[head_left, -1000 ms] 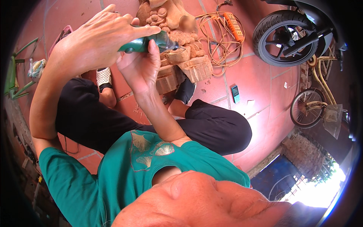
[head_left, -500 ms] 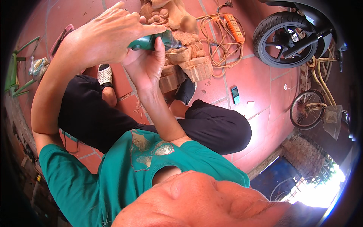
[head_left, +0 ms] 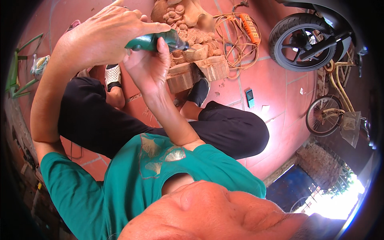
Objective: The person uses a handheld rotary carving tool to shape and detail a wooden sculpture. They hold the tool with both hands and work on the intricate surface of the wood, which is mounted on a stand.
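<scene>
My left hand (head_left: 114, 34) is wrapped over the back of a green handheld rotary tool (head_left: 150, 42), with one finger stretched along its top. From below, my right hand (head_left: 146, 70) supports the same tool, its thumb pressed against the side. The tool's dark tapered nose points right at a carved wooden sculpture (head_left: 200, 38) covered in rounded relief. Its tip is at a pale block-like part of the carving; whether it touches cannot be made out. The sculpture's thick wooden base (head_left: 216, 69) rests between my feet, by a dark shoe (head_left: 199, 94).
An orange power strip (head_left: 250, 29) with coiled cable lies right of the sculpture. A small phone (head_left: 250, 98) is on the red tiled floor. Further right stand a motorbike wheel (head_left: 302, 42) and a bicycle (head_left: 325, 115). At left are a green frame (head_left: 15, 76) and a plastic bag (head_left: 39, 65).
Both hands and the tool have shifted slightly left. The sculpture sits a little further right and lower in the picture, with the floor things shifted slightly too.
</scene>
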### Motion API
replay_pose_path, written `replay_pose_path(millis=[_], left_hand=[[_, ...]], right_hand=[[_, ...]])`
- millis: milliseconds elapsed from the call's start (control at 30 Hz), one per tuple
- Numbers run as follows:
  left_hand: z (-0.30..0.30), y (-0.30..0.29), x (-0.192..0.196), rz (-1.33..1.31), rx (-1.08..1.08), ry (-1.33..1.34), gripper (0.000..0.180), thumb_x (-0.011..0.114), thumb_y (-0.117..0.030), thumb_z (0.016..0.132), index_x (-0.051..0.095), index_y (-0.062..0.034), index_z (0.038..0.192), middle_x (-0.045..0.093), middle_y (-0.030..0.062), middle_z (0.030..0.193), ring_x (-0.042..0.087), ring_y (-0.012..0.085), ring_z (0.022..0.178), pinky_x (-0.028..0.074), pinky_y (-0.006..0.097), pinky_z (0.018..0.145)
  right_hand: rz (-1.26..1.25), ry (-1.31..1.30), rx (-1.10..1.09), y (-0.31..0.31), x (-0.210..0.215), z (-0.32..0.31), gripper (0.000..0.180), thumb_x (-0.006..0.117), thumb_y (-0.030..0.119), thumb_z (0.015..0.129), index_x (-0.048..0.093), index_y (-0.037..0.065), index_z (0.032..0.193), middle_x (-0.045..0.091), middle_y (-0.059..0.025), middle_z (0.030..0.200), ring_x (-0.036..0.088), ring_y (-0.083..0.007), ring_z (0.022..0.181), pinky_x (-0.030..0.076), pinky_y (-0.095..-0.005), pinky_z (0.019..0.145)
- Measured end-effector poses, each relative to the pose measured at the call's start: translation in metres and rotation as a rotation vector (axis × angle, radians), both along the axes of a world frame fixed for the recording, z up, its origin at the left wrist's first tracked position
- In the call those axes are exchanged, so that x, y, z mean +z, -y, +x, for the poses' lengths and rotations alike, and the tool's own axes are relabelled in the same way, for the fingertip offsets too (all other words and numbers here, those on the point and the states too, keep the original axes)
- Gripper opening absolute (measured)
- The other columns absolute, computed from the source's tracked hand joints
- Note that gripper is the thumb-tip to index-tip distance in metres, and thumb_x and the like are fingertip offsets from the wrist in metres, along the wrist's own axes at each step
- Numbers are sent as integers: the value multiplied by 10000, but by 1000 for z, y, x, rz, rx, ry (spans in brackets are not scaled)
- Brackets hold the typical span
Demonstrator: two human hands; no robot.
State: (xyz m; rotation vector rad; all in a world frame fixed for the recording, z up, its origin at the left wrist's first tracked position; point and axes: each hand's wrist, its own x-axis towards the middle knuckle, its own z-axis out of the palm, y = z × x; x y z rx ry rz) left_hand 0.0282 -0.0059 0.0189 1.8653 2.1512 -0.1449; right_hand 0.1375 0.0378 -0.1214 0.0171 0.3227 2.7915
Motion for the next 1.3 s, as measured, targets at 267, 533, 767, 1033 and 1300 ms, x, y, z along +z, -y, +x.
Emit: replay_pose_path(millis=[267,533,767,1033,1300], left_hand=[[-6,26,-10,-34,51,-3,831,664,7,719,523,-246,1498,683,116,1032,635,317,1057,418,490,1053],[-8,49,-6,-12,96,36,878,708,-24,657,531,-227,1493,671,142,1069,623,345,1074,419,480,1035],[-8,52,-5,95,-59,27,882,780,-98,613,543,-154,1461,717,86,1062,652,301,1037,438,420,939],[12,29,1,102,-35,57,840,721,-46,692,521,-179,1497,664,162,1053,600,330,970,439,418,947],[21,12,4,80,-78,62,893,751,-21,633,527,-163,1486,663,174,1045,599,340,960,438,419,926]], right_hand=[[-82,3,120,17,-4,-3,537,772,199,884,582,172,1386,576,28,1440,495,-212,1382,398,-480,1158],[5,29,148,32,7,-3,628,775,224,864,508,143,1426,558,-27,1427,491,-230,1382,378,-464,1192],[-28,59,161,29,7,9,594,770,200,868,526,180,1409,557,6,1436,470,-225,1404,368,-486,1195],[-97,88,68,16,9,26,481,730,156,898,603,275,1346,537,43,1482,436,-214,1437,340,-537,1200],[-77,59,25,4,6,37,457,725,151,906,617,276,1332,554,40,1465,455,-212,1418,349,-513,1193]])
